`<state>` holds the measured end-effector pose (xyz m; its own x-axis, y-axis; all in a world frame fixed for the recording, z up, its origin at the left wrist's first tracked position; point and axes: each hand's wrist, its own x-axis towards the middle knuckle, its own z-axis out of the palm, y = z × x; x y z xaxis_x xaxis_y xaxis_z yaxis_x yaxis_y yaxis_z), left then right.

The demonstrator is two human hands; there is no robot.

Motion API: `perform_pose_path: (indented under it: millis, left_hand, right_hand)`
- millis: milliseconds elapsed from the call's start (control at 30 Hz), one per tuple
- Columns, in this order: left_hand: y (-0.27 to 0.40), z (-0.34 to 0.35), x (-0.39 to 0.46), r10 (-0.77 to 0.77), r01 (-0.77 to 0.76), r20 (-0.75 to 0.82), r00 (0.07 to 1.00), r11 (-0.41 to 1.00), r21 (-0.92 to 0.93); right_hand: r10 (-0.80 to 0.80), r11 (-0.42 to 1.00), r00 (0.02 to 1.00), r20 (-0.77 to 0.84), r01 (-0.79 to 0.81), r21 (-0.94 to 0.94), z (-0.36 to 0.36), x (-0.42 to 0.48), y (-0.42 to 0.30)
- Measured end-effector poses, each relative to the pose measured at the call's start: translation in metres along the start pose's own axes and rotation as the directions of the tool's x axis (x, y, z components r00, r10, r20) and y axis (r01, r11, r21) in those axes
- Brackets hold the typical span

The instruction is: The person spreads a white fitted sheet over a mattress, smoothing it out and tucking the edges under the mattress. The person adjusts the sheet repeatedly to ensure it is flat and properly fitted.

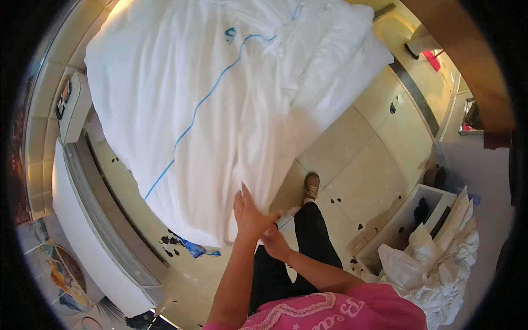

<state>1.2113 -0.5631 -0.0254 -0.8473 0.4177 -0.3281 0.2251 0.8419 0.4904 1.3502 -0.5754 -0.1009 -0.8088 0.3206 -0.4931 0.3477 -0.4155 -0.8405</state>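
A large white sheet or duvet cover (pixel 214 115) with a thin blue line and a blue mark drapes in folds over what looks like a bed in front of me. At its near edge, my left hand (pixel 249 214) is raised with fingers apart. My right hand (pixel 275 243) is just below and beside it, close to the left wrist or palm. Whether the right fingers hold anything is hard to see. The left hand overlaps the cloth in view; whether it touches it I cannot tell.
A padded white bench or bed side (pixel 88 231) runs along the left. Dark scraps and a blue plastic wrapper (pixel 192 247) lie on the tiled floor. At the lower right, pillows and crumpled white linen (pixel 437 268) rest by an open white drawer or box (pixel 406 222). A doorway is upper right.
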Motion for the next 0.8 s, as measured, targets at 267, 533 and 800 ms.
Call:
perform_pose_path:
  millis: [267,533,800]
  left_hand:
    - [-0.055,-0.021,0.025,-0.033,0.025,-0.025,0.999,0.962,-0.271]
    - [-0.039,-0.04,0.015,-0.106,0.112,0.044,0.993,0.974,-0.199]
    - [-0.028,0.004,0.018,-0.18,0.189,0.065,0.982,0.963,-0.192]
  right_hand:
    - [0.143,0.949,0.988,0.056,-0.153,0.276,-0.071,0.07,-0.021]
    - [0.306,0.396,0.95,-0.064,-0.066,0.916,-0.149,0.215,-0.128]
    - [0.566,0.458,0.78,-0.268,-0.027,0.888,-0.195,0.243,-0.118]
